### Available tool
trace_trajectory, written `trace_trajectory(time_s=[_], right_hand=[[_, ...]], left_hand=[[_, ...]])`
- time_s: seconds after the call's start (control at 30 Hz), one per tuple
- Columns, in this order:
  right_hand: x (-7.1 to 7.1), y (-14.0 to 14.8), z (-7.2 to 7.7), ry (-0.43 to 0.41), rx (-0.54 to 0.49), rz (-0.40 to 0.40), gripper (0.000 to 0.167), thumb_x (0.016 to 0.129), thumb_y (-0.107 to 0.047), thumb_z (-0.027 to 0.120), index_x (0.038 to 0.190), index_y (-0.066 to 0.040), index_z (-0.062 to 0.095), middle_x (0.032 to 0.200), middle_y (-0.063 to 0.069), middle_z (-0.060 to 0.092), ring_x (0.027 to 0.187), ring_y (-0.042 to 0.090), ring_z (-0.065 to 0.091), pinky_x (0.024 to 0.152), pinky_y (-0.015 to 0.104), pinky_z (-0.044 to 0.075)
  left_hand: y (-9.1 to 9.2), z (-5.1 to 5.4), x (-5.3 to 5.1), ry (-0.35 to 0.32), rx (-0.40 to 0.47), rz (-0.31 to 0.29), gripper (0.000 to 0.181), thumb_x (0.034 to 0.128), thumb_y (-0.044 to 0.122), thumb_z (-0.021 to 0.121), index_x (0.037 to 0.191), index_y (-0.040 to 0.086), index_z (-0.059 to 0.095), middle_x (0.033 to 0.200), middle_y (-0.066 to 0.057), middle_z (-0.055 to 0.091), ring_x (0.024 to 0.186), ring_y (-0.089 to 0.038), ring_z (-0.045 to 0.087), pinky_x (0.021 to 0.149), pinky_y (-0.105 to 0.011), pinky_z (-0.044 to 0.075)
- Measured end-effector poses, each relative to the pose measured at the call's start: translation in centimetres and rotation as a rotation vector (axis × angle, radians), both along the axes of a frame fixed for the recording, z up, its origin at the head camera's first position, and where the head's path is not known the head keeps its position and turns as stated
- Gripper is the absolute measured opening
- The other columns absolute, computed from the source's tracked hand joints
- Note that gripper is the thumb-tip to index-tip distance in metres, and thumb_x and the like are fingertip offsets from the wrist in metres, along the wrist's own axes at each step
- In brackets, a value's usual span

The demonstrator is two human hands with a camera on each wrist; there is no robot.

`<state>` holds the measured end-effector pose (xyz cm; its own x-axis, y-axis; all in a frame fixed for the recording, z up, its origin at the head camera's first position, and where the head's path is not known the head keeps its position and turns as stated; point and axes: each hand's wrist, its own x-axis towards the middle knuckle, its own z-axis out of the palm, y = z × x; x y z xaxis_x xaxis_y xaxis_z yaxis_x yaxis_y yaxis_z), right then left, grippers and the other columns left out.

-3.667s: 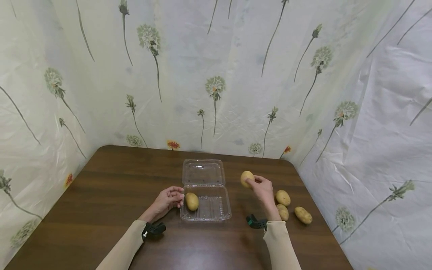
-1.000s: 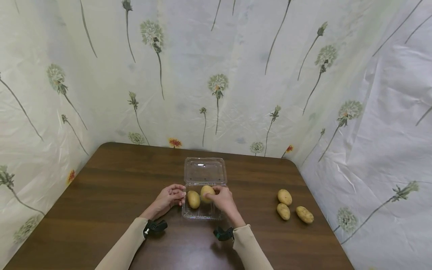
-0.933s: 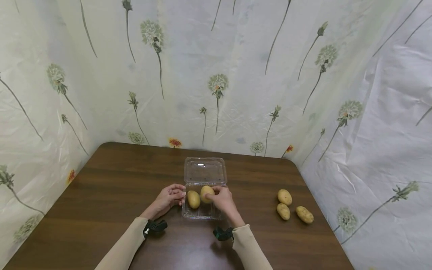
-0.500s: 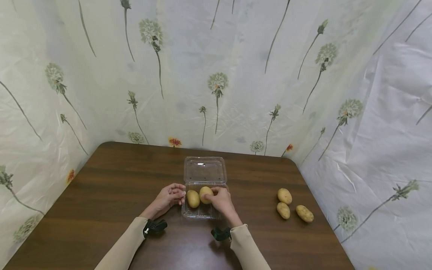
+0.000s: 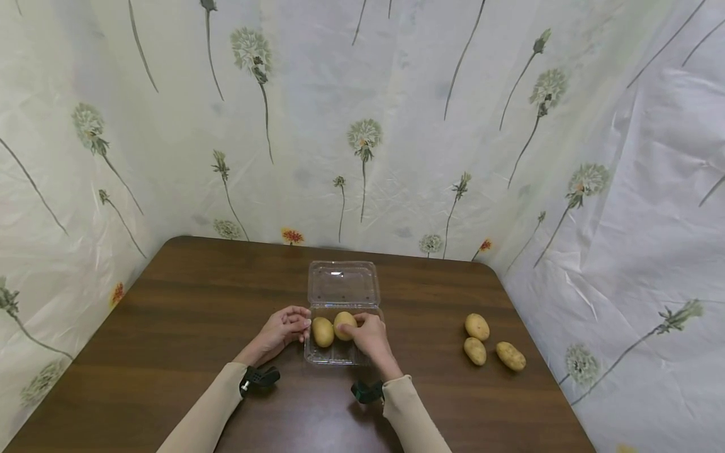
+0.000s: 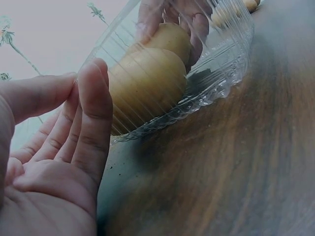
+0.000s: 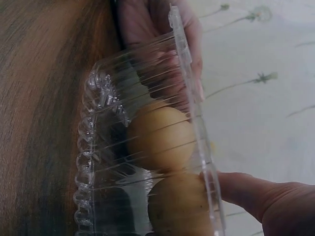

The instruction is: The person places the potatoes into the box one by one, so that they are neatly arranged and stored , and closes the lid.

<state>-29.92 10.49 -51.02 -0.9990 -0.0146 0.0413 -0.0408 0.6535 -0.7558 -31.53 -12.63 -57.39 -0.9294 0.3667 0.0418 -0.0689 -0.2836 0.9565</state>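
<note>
A clear plastic container [image 5: 343, 283] stands with its lid folded back. Two yellow potatoes lie side by side in its base: the left one [image 5: 323, 332] by the left wall, the other [image 5: 344, 326] against it. My right hand [image 5: 370, 338] holds that second potato between thumb and fingers. My left hand [image 5: 281, 332] pinches the container's left rim; in the left wrist view thumb and forefinger of the left hand [image 6: 64, 142] meet at the edge. The right wrist view shows both potatoes through the ribbed wall, with the right thumb [image 7: 246, 191] at the rim.
Three more potatoes lie on the right of the brown table [image 5: 226, 277]: an upper one [image 5: 477, 327], a lower one [image 5: 474, 351] close to it, and one farther right [image 5: 511, 356]. A floral curtain [image 5: 306, 126] hangs behind the table and along its sides.
My right hand has carried a potato from the right side into the container, then shifted slightly left with it against the first potato. My left hand has stayed at the left rim.
</note>
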Motion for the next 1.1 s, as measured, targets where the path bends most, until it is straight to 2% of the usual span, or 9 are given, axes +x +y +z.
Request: trace_trajectory(time_s=[0.27, 0.3, 0.43, 0.7, 0.93, 1.1], right_hand=[[-0.03, -0.15, -0.41, 0.002, 0.031, -0.031, 0.047, 0.074, -0.037, 0.082, 0.102, 0.000, 0.070, 0.092, 0.010, 0.072, 0.083, 0.023, 0.063, 0.070, 0.035, 0.050], [-0.03, -0.15, -0.49, 0.009, 0.041, -0.032, 0.047, 0.074, -0.037, 0.082, 0.101, -0.001, 0.070, 0.092, 0.010, 0.072, 0.083, 0.023, 0.063, 0.070, 0.035, 0.050], [0.01, -0.16, -0.61, 0.017, 0.073, -0.029, 0.046, 0.073, -0.038, 0.082, 0.099, -0.001, 0.070, 0.089, 0.008, 0.072, 0.081, 0.022, 0.063, 0.068, 0.034, 0.050], [-0.13, -0.34, -0.29, 0.042, 0.101, -0.015, 0.043, 0.074, -0.036, 0.082, 0.095, 0.000, 0.071, 0.094, 0.012, 0.073, 0.085, 0.026, 0.065, 0.071, 0.037, 0.051], [0.01, -0.41, -0.18, 0.024, 0.116, -0.015, 0.044, 0.075, -0.037, 0.082, 0.095, 0.001, 0.071, 0.094, 0.012, 0.073, 0.083, 0.025, 0.064, 0.068, 0.035, 0.051], [-0.02, -0.48, -0.20, 0.006, 0.117, -0.023, 0.043, 0.075, -0.037, 0.081, 0.097, -0.001, 0.071, 0.095, 0.012, 0.073, 0.086, 0.026, 0.065, 0.072, 0.037, 0.052]], left_hand=[[0.00, 0.30, 0.13, 0.001, 0.016, -0.006, 0.026, 0.0956, -0.001, 0.055, 0.119, -0.006, 0.043, 0.082, 0.000, 0.064, 0.070, -0.010, 0.062, 0.061, -0.021, 0.052], [-0.01, 0.09, 0.03, 0.001, 0.014, -0.003, 0.026, 0.0954, 0.000, 0.055, 0.119, -0.005, 0.044, 0.081, 0.001, 0.064, 0.070, -0.010, 0.062, 0.061, -0.021, 0.051], [0.02, 0.03, 0.02, 0.005, 0.008, -0.004, 0.027, 0.0957, 0.000, 0.055, 0.120, -0.007, 0.043, 0.080, 0.001, 0.064, 0.069, -0.010, 0.062, 0.061, -0.021, 0.051], [-0.01, -0.01, -0.10, 0.035, 0.004, -0.005, 0.030, 0.0956, 0.002, 0.056, 0.120, -0.009, 0.042, 0.081, 0.001, 0.064, 0.070, -0.009, 0.062, 0.062, -0.021, 0.051], [-0.06, -0.15, -0.12, 0.017, -0.010, -0.001, 0.028, 0.0956, 0.005, 0.058, 0.119, -0.004, 0.044, 0.081, 0.001, 0.064, 0.071, -0.010, 0.062, 0.063, -0.021, 0.052], [-0.04, -0.18, -0.17, 0.010, 0.001, -0.001, 0.026, 0.0950, 0.004, 0.058, 0.117, -0.002, 0.046, 0.080, 0.001, 0.064, 0.070, -0.010, 0.062, 0.062, -0.021, 0.052]])
